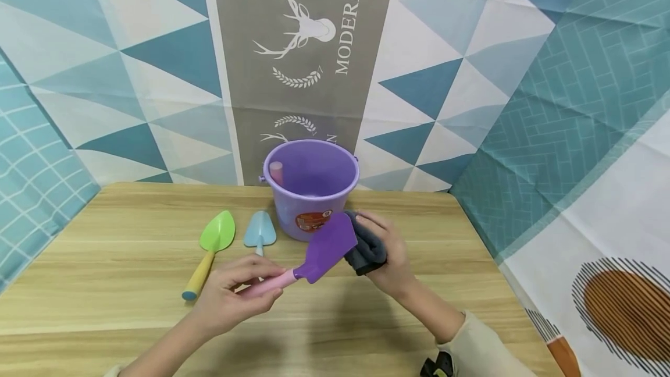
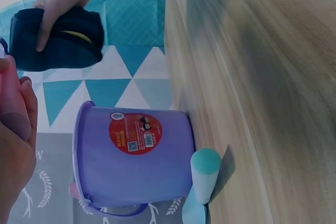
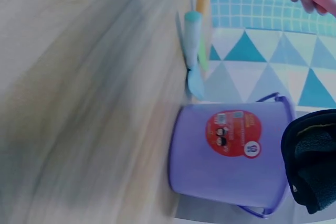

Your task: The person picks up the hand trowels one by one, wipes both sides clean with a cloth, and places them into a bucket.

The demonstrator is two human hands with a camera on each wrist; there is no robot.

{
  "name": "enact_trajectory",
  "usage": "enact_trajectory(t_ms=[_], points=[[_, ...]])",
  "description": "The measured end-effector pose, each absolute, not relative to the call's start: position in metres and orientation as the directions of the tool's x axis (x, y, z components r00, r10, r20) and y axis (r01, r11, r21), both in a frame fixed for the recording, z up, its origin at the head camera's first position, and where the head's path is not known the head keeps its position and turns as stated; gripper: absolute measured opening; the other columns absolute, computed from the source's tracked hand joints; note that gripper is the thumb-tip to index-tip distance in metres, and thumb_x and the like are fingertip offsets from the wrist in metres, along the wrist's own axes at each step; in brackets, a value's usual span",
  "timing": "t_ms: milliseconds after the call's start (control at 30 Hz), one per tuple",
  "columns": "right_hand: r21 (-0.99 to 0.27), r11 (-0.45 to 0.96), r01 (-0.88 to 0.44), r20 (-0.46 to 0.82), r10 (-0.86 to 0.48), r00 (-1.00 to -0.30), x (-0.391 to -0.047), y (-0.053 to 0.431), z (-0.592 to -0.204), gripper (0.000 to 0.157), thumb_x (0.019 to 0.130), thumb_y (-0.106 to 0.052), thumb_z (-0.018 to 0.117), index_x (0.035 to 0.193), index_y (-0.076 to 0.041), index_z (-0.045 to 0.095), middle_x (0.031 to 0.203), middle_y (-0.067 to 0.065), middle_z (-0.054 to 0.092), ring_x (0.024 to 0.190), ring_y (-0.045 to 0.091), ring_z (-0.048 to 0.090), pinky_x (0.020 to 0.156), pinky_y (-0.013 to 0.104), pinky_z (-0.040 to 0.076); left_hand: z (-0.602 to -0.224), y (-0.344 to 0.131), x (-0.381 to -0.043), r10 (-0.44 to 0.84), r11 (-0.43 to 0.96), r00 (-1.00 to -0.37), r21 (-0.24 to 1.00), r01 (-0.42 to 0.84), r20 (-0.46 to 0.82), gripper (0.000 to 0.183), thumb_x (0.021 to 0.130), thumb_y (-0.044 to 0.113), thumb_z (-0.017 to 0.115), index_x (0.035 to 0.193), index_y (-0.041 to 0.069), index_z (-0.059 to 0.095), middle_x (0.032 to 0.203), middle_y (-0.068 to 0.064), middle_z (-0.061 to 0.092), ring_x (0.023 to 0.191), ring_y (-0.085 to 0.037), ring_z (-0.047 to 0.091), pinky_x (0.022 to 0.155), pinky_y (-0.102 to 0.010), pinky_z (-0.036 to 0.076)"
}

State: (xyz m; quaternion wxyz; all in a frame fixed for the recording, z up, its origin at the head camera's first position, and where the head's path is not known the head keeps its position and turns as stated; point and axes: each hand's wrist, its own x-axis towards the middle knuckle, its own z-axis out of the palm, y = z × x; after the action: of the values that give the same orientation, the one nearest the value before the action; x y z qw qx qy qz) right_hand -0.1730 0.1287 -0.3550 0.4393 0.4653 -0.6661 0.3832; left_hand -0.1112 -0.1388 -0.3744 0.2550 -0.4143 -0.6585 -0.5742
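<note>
My left hand (image 1: 235,295) grips the pink handle of a toy shovel (image 1: 330,246) with a flat purple blade, tilted up to the right above the table. In my right hand (image 1: 389,252) is a folded dark grey cloth (image 1: 364,246), held close beside the blade's right edge; whether they touch I cannot tell. The left wrist view shows fingers wrapped over the cloth (image 2: 58,38). Behind the blade stands a purple bucket (image 1: 314,191) with a red label. A pink handle end (image 1: 276,172) sticks up inside it.
Left of the bucket, a light blue trowel (image 1: 260,230) and a green trowel (image 1: 218,231) with a yellow handle lie on the wooden table (image 1: 131,237). Patterned cloth walls (image 1: 157,74) rise behind and at both sides. A black strap item (image 1: 437,365) sits by the right sleeve.
</note>
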Motion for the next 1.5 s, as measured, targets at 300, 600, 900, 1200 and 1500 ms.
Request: enact_trajectory(t_ms=[300,600,900,1200,1500], points=[[0.055,0.22,-0.974,0.967,-0.253,-0.003,-0.176,0.123,-0.351,0.034,0.087,-0.018,0.066,0.11,0.005,0.061,0.117,0.022,0.059,0.102,0.031,0.057,0.092,0.031,0.047,-0.375,-0.134,-0.111,0.323,-0.044,-0.506,0.547,0.836,0.8,0.043,0.06,-0.014,0.077,0.098,0.004,0.07,0.086,-0.007,0.069,0.082,-0.01,0.062,0.057,-0.016,0.049],[0.231,0.268,-0.935,0.915,-0.387,0.115,-0.177,0.122,-0.36,0.021,0.09,-0.02,0.058,0.091,0.001,0.061,0.1,0.02,0.061,0.085,0.031,0.056,0.07,0.038,0.046,-0.368,-0.131,-0.11,0.313,0.003,-0.524,0.551,0.834,0.792,0.041,0.062,-0.012,0.077,0.098,0.006,0.07,0.086,-0.006,0.069,0.083,-0.008,0.062,0.06,-0.016,0.052],[0.38,0.36,-0.852,0.806,-0.58,0.114,-0.176,0.129,-0.368,0.02,0.094,-0.018,0.053,0.106,-0.011,0.067,0.108,0.014,0.064,0.091,0.026,0.061,0.071,0.035,0.05,-0.361,-0.142,-0.11,0.253,0.072,-0.628,0.633,0.771,0.736,0.041,0.064,-0.016,0.073,0.099,0.005,0.07,0.089,-0.001,0.068,0.076,-0.004,0.059,0.055,-0.015,0.05],[0.406,0.39,-0.827,0.755,-0.653,0.062,-0.176,0.136,-0.37,0.024,0.095,-0.017,0.051,0.115,-0.014,0.064,0.114,0.014,0.065,0.097,0.028,0.063,0.071,0.039,0.051,-0.353,-0.151,-0.111,0.121,0.282,-0.833,0.786,0.55,0.54,0.035,0.07,-0.009,0.073,0.101,0.007,0.07,0.09,0.013,0.066,0.065,-0.003,0.055,0.049,-0.018,0.046],[0.375,0.402,-0.835,0.721,-0.693,-0.01,-0.171,0.141,-0.373,0.028,0.097,-0.017,0.047,0.12,-0.015,0.062,0.116,0.012,0.064,0.098,0.027,0.062,0.069,0.038,0.05,-0.347,-0.157,-0.116,0.035,0.433,-0.904,0.808,0.398,0.426,0.04,0.071,-0.004,0.072,0.107,0.013,0.069,0.089,0.001,0.064,0.065,-0.005,0.055,0.054,-0.019,0.047]])
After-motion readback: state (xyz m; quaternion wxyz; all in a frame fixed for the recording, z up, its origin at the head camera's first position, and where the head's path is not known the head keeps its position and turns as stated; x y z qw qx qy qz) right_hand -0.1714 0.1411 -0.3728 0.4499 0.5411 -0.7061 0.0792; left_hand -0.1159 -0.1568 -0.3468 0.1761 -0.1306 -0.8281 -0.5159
